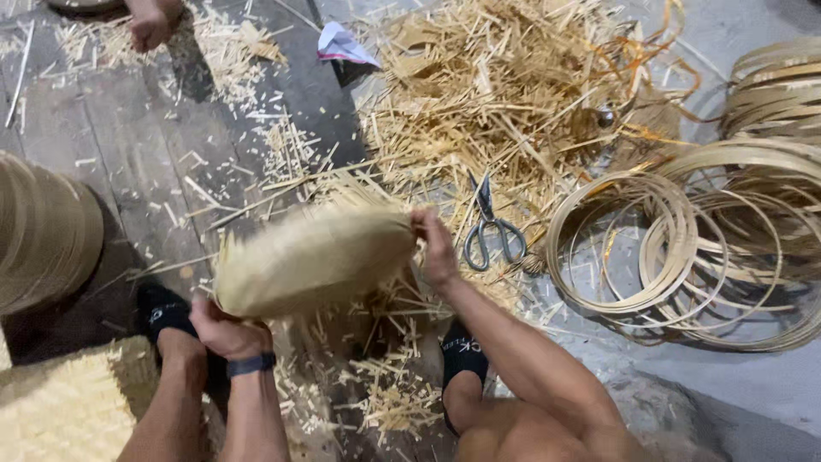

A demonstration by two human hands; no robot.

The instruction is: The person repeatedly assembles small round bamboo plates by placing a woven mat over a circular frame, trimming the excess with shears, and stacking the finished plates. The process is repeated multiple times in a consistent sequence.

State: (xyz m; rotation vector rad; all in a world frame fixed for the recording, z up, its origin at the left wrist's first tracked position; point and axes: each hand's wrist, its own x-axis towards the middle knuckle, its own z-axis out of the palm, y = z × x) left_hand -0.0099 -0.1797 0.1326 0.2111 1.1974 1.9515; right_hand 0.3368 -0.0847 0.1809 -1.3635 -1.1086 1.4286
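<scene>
Both hands grip a woven bamboo piece, its long axis level: left hand clamps the near-left edge, right hand pinches the far-right end, just left of the scissors

A pair of grey-handled scissors is lying just right of centre, blades pointing toward twelve o'clock. Above it, from twelve to two o'clock, a big heap of straw-coloured cuttings is spreading over the floor. At three o'clock, thin bamboo hoops are lying stacked and overlapping, with more coiled hoops piling up at two o'clock. A crumpled scrap of white paper is sitting at twelve o'clock. At nine o'clock, a stack of woven round pieces is leaning in, and a woven mat is showing at seven o'clock. Another person's hand is resting at eleven o'clock on the dark plank floor.
</scene>
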